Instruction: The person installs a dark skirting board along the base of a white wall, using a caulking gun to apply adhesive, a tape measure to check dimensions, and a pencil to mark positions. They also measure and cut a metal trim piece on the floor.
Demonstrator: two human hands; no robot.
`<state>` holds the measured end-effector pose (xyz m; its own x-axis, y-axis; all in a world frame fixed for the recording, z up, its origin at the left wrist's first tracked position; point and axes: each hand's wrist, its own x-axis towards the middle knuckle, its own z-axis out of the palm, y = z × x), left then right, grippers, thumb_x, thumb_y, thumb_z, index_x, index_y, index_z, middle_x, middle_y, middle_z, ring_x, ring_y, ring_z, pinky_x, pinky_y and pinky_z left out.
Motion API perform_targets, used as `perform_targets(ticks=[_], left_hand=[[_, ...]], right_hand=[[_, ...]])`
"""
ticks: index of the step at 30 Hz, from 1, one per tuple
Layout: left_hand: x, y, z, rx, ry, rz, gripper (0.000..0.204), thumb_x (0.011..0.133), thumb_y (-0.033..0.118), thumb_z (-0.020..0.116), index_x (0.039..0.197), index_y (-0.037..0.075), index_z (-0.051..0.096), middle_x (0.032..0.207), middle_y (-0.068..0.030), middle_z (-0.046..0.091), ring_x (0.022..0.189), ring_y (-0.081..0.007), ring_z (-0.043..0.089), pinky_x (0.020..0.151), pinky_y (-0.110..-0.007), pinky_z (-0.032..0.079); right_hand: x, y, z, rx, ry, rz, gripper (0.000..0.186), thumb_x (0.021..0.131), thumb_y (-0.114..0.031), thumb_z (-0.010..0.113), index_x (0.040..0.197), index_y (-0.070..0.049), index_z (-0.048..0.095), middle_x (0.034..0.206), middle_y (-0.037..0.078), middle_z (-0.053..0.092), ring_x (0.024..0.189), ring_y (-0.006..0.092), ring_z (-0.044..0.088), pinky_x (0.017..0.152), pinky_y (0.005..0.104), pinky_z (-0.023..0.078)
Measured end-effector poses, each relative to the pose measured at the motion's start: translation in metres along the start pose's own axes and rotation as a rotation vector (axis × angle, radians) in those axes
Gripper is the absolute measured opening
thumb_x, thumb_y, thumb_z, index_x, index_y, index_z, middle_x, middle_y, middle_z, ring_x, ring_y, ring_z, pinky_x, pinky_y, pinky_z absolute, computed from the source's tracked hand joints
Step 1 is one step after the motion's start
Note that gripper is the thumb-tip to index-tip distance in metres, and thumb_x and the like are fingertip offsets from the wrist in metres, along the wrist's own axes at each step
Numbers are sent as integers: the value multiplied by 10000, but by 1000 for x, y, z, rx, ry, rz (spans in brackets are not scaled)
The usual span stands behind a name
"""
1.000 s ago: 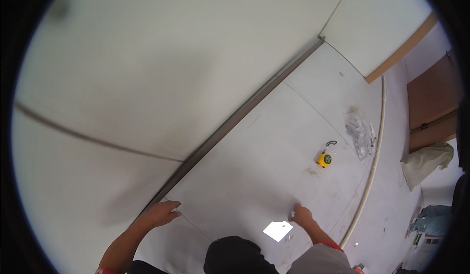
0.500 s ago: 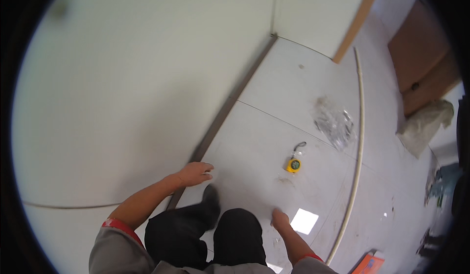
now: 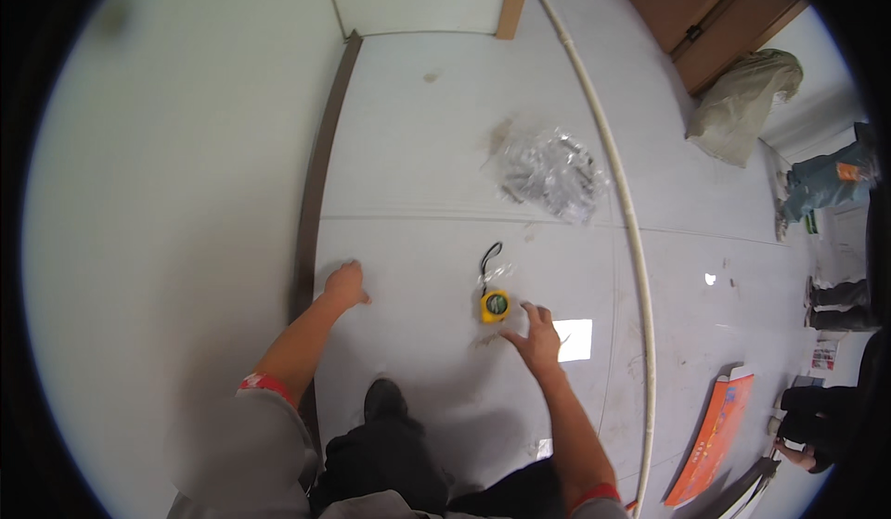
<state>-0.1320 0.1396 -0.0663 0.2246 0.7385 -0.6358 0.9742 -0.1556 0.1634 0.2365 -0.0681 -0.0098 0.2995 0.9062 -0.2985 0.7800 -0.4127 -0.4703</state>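
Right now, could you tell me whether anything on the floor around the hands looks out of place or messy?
Mostly loose clutter: a crumpled clear plastic bag lies on the floor beyond the yellow tape measure, a long white strip lies unfixed across the tiles, and small smudges mark the floor. Nothing looks broken.

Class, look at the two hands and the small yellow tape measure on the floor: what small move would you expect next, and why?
Probably the right hand closes on the small yellow tape measure: its open fingers hover just beside it, while the left hand rests on the white floor.
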Motion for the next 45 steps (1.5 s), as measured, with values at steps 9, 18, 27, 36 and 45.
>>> perform_targets(ticks=[9,18,27,36,45], left_hand=[[24,12,0,-152,-91,-16,781,553,231,963,1150,-49,545,1177,-254,628,1133,-393,616,950,-439,520],[36,13,18,-124,-89,-80,663,648,182,900,1171,6,533,1170,-207,630,1080,-357,647,900,-424,561],[36,20,6,-173,-38,-136,421,775,101,754,1119,0,533,1135,-235,619,968,-405,671,845,-476,564],[-22,-32,34,-701,-418,-68,225,952,220,571,1047,20,612,1053,-167,671,984,-312,668,867,-437,530],[-148,57,-34,-1812,-492,-571,242,975,223,593,1101,24,650,1109,-116,687,1016,-235,652,904,-369,507]], right_hand=[[42,-40,27,-409,-353,30,407,795,-145,695,1183,-149,573,1222,191,531,1148,413,538,850,482,566],[120,-88,-258,-463,-151,-61,408,750,-158,681,1157,-145,652,1135,168,609,1048,382,606,885,481,538],[272,-46,-120,-477,-39,-457,455,764,-64,636,1199,-189,680,1068,158,552,1027,379,566,787,455,539],[399,-49,-83,-736,-401,-642,303,767,-138,711,1050,-68,628,1067,164,599,1047,362,588,851,468,529],[488,4,-102,-795,-596,-705,651,642,-250,871,1130,-23,504,1130,234,545,1042,417,559,885,487,502]])
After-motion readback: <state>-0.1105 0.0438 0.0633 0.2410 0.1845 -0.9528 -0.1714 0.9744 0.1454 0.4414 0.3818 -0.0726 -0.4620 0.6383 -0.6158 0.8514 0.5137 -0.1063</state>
